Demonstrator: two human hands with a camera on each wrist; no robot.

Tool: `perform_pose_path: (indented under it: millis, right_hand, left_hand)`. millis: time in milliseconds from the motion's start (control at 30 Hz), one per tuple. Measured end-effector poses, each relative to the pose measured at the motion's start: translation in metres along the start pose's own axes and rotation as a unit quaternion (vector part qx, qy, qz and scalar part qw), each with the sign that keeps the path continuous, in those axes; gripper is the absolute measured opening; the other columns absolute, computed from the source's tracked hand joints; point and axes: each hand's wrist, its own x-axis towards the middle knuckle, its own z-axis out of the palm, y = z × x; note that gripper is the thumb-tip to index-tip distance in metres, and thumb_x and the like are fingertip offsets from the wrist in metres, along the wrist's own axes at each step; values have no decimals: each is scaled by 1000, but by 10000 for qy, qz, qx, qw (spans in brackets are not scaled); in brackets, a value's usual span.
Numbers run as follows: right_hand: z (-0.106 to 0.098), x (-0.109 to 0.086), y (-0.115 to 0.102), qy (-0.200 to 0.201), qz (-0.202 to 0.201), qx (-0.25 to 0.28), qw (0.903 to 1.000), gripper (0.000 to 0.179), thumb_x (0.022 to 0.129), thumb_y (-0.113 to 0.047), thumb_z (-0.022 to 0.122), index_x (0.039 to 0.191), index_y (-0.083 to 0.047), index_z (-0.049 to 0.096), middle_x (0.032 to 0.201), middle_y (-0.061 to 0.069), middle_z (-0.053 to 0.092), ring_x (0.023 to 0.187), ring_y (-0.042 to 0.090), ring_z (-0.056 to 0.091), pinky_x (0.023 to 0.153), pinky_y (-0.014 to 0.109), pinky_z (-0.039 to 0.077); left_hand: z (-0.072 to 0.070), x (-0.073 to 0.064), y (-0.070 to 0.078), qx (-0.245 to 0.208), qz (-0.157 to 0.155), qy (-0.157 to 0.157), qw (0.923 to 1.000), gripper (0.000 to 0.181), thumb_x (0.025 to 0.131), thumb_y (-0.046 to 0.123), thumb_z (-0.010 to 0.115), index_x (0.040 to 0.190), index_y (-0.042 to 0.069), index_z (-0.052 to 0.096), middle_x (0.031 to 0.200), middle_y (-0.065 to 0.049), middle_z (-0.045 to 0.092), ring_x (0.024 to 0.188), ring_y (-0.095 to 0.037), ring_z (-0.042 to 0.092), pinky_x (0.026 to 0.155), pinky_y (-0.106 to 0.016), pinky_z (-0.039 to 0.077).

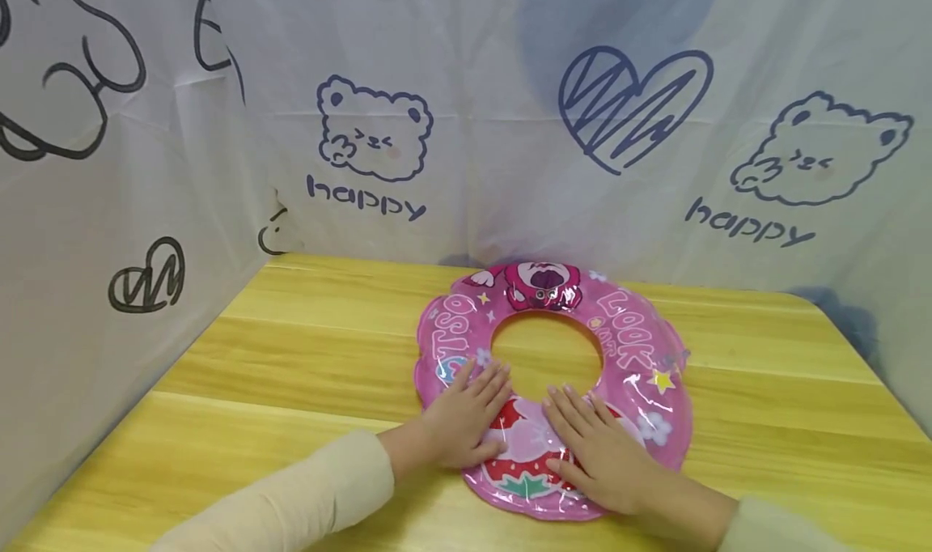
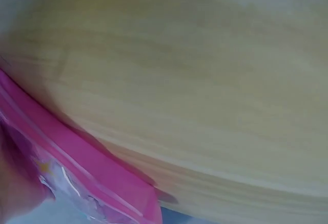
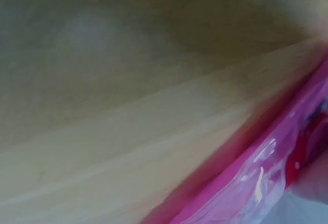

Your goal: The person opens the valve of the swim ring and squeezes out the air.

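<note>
A pink inflatable swim ring (image 1: 641, 350) lies flat on the wooden table, printed with a bear, flowers, stars, strawberries and lettering. My left hand (image 1: 466, 418) rests on the ring's near left part, fingers straight and pointing toward its centre hole. On the near right part lies my right hand (image 1: 600, 455), its fingers likewise extended over the strawberry print. In the left wrist view, the ring's pink edge (image 2: 77, 152) and a bit of the hand show at lower left. The right wrist view has the ring's shiny edge (image 3: 246, 178) at lower right.
The yellow wood-grain table (image 1: 306, 350) extends around the ring. White cloth (image 1: 502, 171) with drawn bears, hearts and the word "happy" hangs behind the table, and similar cloth (image 1: 65, 358) runs along the left side.
</note>
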Motion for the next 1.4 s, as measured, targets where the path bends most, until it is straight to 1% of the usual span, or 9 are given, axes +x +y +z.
perform_pose_path:
  millis: [100, 233, 333, 533, 733, 1067, 1200, 1333, 1400]
  right_hand:
    - [6, 0, -1, 224, -181, -636, 9976, 62, 94, -46, 44, 141, -5, 38, 149, 12, 35, 137, 31, 32, 109, 20, -22]
    - [12, 0, 1, 594, -663, -1512, 9845, 61, 93, -46, 44, 138, -5, 43, 146, 11, 41, 134, 27, 38, 114, 26, -18]
    - [15, 1, 3, 755, -873, -1750, 9778, 60, 93, -46, 43, 136, -4, 45, 144, 12, 42, 132, 27, 41, 115, 27, -15]
    - [18, -2, 7, 328, -697, -1176, 9901, 60, 95, -43, 42, 138, -1, 40, 146, 15, 39, 133, 33, 37, 111, 21, -21]
    - [17, -2, 8, -40, -607, -838, 9946, 60, 96, -40, 42, 141, -1, 36, 148, 15, 35, 135, 34, 33, 109, 18, -23]
    - [15, 0, 6, -573, -283, -328, 9974, 61, 97, -41, 39, 143, -2, 32, 151, 14, 30, 139, 32, 27, 106, 15, -24]
    - [14, 1, 7, -689, -249, -259, 9970, 61, 97, -42, 38, 144, -4, 31, 151, 13, 29, 140, 31, 26, 117, 31, -6]
    - [13, 2, 8, -843, -205, -180, 9961, 62, 97, -42, 38, 144, -3, 30, 151, 13, 29, 140, 32, 26, 113, 48, 19]
    - [11, 2, 8, -943, -197, 22, 9953, 62, 97, -41, 38, 144, -2, 30, 151, 15, 28, 140, 34, 25, 112, 51, 20]
  left_hand:
    - [-2, 1, 5, 63, 115, 24, 9999, 64, 96, 47, 33, 146, 8, 27, 155, -9, 20, 145, -24, 14, 118, -45, 13]
    - [-2, 3, 12, 144, 232, 16, 9996, 59, 96, 39, 32, 146, 9, 27, 155, -9, 21, 144, -22, 16, 118, -43, 14]
    - [-1, 5, 17, 386, 265, 17, 9989, 58, 96, 39, 32, 146, 10, 27, 154, -7, 23, 144, -21, 17, 117, -41, 16]
    - [1, 6, 21, -61, 189, -8, 9998, 63, 98, 49, 26, 147, 10, 26, 155, -7, 21, 144, -21, 17, 118, -41, 13]
    - [7, 6, 20, -415, 199, -1, 9989, 67, 97, 54, 25, 147, 9, 24, 155, -7, 18, 144, -22, 15, 118, -42, 10]
    - [9, 6, 23, -125, 181, -98, 9997, 69, 96, 56, 22, 148, 11, 22, 156, -7, 16, 144, -22, 16, 118, -42, 12]
    - [8, 6, 22, -278, 165, -210, 9993, 69, 96, 55, 22, 148, 11, 21, 156, -7, 14, 144, -23, 16, 118, -42, 12]
    - [7, 6, 22, -443, 204, -200, 9986, 68, 96, 54, 23, 148, 9, 21, 156, -8, 15, 144, -23, 16, 118, -43, 13]
    - [8, 6, 22, -535, 229, -186, 9981, 68, 97, 53, 24, 148, 8, 21, 156, -8, 15, 144, -24, 17, 118, -43, 13]
